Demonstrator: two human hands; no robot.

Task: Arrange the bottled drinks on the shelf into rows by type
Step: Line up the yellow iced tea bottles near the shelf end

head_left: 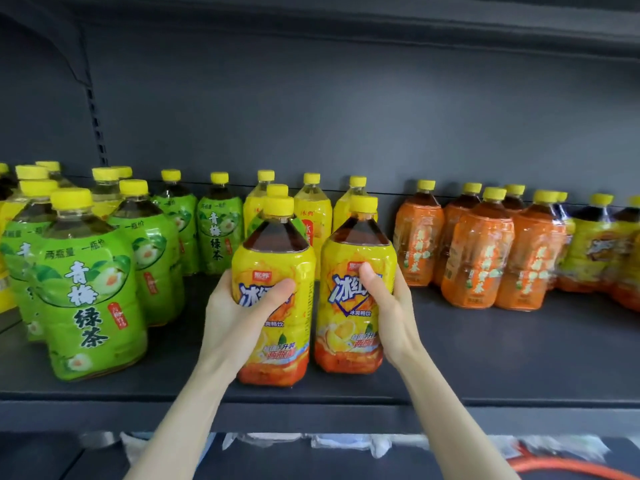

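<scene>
Gripping two iced-tea bottles at once: the left hand (239,306) wraps its fingers (277,289) round the left bottle (273,327), and the right hand (388,303) clamps the right bottle (349,327), thumb across the label. Both bottles stand upright and side by side at the shelf's (485,358) front edge, nearly touching each other. Taking that pair as the marker: the green teas (86,299) crowd to its left, the pale yellow bottles (313,220) stand just behind it, the orange bottles (481,258) sit off to its right, and further right again come dark bottles with yellow labels (595,251), possibly the same iced tea, though too blurred to be sure. This looks like the placing step for the iced-tea row. Next, I'd judge, both need sliding back into one straight line without knocking the pale yellow ones behind.
</scene>
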